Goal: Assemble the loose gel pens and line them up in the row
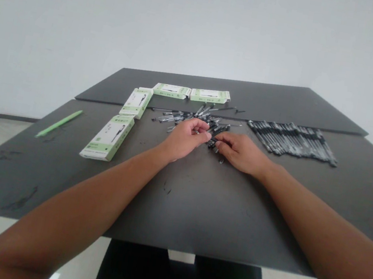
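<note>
Bending the left hand [188,139] and right hand [239,151] close together over the near side of a pile of pens [217,128], both loosely curled; cannot tell whether grasping any pen. Having a row of pens [290,142] side by side to the right, four boxes [109,136] flat beyond and to the left, a green stick [59,123] farther left, all on a dark table [190,206].

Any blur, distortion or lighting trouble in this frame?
Head view: slightly soft, so piled pens smear together; head view: even, diffuse light, no strong glare on the dark table; head view: forearms look stretched toward the lower corners.
</note>
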The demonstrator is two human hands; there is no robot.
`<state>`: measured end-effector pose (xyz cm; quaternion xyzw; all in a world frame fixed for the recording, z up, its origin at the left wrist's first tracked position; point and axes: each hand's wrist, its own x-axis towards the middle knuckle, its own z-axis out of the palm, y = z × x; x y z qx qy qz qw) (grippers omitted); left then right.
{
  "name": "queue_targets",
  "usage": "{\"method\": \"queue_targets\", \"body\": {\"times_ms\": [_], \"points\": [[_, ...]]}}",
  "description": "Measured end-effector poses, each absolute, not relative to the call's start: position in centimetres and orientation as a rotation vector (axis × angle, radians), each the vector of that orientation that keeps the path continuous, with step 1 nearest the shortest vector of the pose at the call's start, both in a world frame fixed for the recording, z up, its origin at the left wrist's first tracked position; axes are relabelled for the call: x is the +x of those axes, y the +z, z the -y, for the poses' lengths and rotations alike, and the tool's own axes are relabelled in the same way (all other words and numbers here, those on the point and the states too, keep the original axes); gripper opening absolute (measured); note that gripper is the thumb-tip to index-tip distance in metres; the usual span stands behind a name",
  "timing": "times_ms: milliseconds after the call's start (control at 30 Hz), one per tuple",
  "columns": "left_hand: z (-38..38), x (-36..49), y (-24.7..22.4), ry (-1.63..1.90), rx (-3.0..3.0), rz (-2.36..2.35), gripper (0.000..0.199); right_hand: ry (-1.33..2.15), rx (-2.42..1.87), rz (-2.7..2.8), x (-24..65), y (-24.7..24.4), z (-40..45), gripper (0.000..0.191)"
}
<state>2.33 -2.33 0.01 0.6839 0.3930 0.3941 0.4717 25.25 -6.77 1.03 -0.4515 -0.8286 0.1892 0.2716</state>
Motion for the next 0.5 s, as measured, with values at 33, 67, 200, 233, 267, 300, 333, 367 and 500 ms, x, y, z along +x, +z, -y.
{"method": "queue_targets", "body": {"times_ms": [33, 67, 200, 233, 267, 300, 333, 367, 500], "points": [[2.38, 2.28, 0.16, 0.971, 1.702, -0.983, 0.033, 0.511, -1.215, 2.228, 25.26, 1.01, 6.77, 0.023], [2.43, 2.22, 0.33, 0.971, 1.736, -1.005, 0.031, 0.511, -1.216, 2.224, 25.27, 1.00, 6.77, 0.023], [2.51, 1.97, 0.77, 0.919, 1.873, -1.071, 0.036, 0.506, -1.219, 2.211, 25.30, 0.96, 6.77, 0.023], [2.49, 1.93, 0.79, 0.904, 1.896, -1.078, 0.039, 0.508, -1.214, 2.210, 25.30, 0.95, 6.77, 0.023], [2.46, 1.90, 0.78, 0.894, 1.915, -1.082, 0.041, 0.512, -1.211, 2.208, 25.31, 0.95, 6.77, 0.023], [2.43, 1.90, 0.76, 0.887, 1.928, -1.084, 0.042, 0.514, -1.208, 2.207, 25.31, 0.95, 6.77, 0.022], [2.41, 1.90, 0.73, 0.882, 1.935, -1.084, 0.043, 0.516, -1.207, 2.206, 25.30, 0.95, 6.78, 0.022], [2.40, 1.92, 0.72, 0.880, 1.937, -1.082, 0.043, 0.516, -1.208, 2.204, 25.29, 0.96, 6.79, 0.023], [2.49, 1.97, 0.80, 0.872, 1.940, -1.090, 0.040, 0.510, -1.217, 2.200, 25.18, 1.06, 6.83, 0.024]]}}
